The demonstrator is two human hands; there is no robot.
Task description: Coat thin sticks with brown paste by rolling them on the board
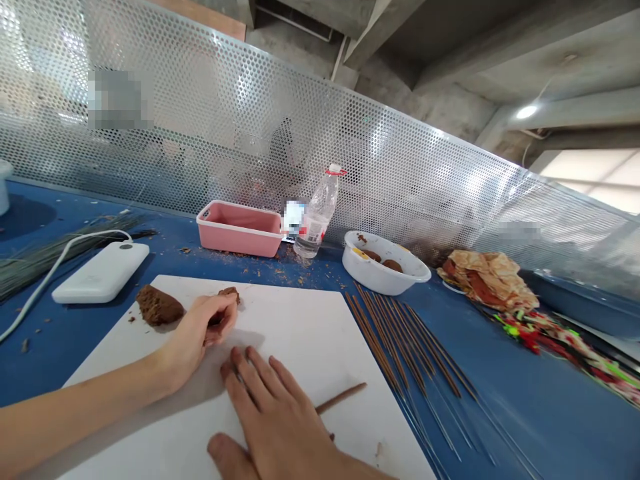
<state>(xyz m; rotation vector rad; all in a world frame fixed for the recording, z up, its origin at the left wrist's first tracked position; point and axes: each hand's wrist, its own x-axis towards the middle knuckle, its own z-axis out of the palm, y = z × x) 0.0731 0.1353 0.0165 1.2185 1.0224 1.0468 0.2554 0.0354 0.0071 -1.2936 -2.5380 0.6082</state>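
Note:
My left hand (200,340) is curled at the left of a white board (295,320), its fingers closed round a small piece of brown clay (231,293) that shows past the knuckles. To its left lies a larger brown clay lump (159,307) with a rough, torn end. My right hand (280,413) lies flat on the board, fingers stretched out and slightly apart. From under its palm sticks out a thin brown clay roll (343,397), pointing up and right; the rest of the roll is hidden by the hand.
Several clay-coated wire sticks (400,340) lie right of the board. Behind stand a pink box (240,243), a plastic bottle (320,213) and a white basin (385,280) with brown lumps. At left are a white power bank (103,273) and bare wires (65,250); a perforated metal screen (240,127) borders the table.

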